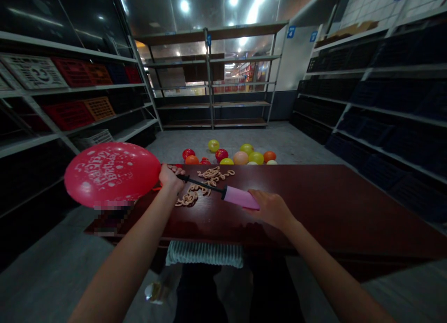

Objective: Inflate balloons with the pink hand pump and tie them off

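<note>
A large red balloon (pixel 113 174) with white "Happy Birthday" lettering is inflated at the left. My left hand (pixel 171 178) is closed around its neck and the black nozzle end of a balloon pump. The pump's pink barrel (pixel 240 197) lies in the grip of my right hand (pixel 270 207), its thin black rod (pixel 204 184) drawn out between the two hands. Beneath the rod, several beige uninflated long balloons (pixel 188 198) lie curled in a loose heap on the dark red table (pixel 314 197).
Several inflated balloons (pixel 240 158) rest on the floor beyond the table. Shelves with coloured crates (pixel 73 71) stand left, dark crates (pixel 370 95) right, and a metal rack (pixel 211 81) at the back. A teal ribbed cloth (pixel 204 254) is at the table's near edge.
</note>
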`<state>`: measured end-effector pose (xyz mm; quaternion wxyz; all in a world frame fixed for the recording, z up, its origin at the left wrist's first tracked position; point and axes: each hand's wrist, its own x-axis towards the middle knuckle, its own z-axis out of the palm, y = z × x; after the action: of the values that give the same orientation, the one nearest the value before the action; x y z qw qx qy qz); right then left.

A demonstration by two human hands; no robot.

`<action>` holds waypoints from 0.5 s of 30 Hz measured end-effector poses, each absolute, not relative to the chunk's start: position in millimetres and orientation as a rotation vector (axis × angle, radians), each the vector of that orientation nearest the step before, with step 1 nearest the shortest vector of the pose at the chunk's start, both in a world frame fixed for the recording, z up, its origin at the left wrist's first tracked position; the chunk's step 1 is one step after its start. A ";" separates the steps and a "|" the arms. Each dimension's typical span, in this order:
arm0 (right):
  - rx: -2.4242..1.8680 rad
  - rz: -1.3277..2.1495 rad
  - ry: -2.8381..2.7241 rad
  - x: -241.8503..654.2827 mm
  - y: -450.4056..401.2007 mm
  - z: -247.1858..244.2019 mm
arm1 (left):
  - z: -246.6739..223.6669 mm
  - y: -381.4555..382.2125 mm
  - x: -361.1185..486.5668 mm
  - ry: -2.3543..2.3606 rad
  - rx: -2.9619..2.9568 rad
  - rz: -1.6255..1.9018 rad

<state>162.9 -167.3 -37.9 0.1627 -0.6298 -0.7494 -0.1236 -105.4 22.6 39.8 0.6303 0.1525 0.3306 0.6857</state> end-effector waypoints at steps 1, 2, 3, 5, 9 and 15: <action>-1.793 -0.368 -2.136 161.5 -166.5 -36.3 | 41.9 22.3 -107.2 0.758 0.332 1.590; -1.796 -0.376 -2.130 159.9 -165.9 -34.0 | 44.3 21.5 -107.6 0.767 0.302 1.618; -1.806 -0.377 -2.122 158.3 -165.5 -31.3 | 46.8 20.2 -106.7 0.776 0.270 1.648; -1.850 -0.355 -2.098 156.0 -165.9 -25.1 | 50.7 17.2 -101.7 0.771 0.244 1.679; -1.967 -0.242 -2.068 152.8 -167.8 -14.0 | 50.8 9.4 -82.7 0.734 0.250 1.720; -2.073 -0.130 -2.013 135.9 -160.2 -0.6 | 43.1 -14.2 -32.3 0.715 0.300 1.661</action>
<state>135.9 -160.2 -0.6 0.1242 -0.7111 -0.6906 -0.0444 -32.3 -14.2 43.1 0.6086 0.1299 0.3097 0.7190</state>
